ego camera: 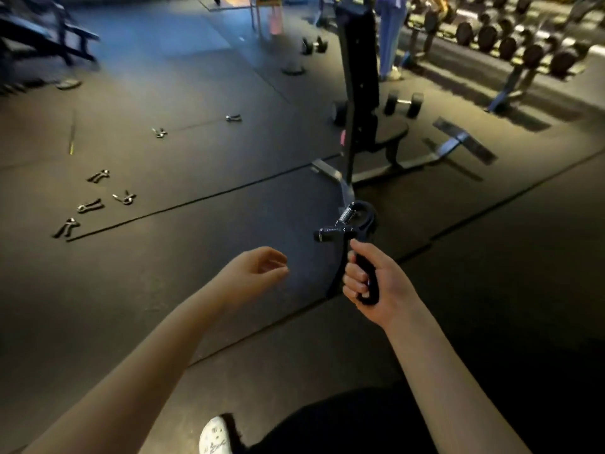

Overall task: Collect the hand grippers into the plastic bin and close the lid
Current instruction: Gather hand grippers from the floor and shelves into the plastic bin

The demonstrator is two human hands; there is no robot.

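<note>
One black hand gripper with a steel coil spring (pixel 347 231) is held up in the right hand (pixel 373 283). The fingers are curled round one handle, and the other handle juts out to the left above the fist. The left hand (pixel 258 270) is empty, with its fingers loosely curled. It is raised just beside the right hand and is apart from the held gripper.

Six more are seen lying on the dark rubber gym floor (pixel 196 306), all well out to the left of the left hand and ahead of it. A loose cluster of four grippers (pixel 89 206) lies nearest. A fifth gripper (pixel 159 132) and a sixth gripper (pixel 233 117) are spaced out beyond it. An upright black weight bench (pixel 360 93) stands ahead of the right hand.

The plastic bin and its lid are not shown, so what has already been dropped in cannot be told. The task is judged to be at an early stage, with one gripper picked up but not yet binned. At least six are left to gather, and the lid is to be closed last.
</note>
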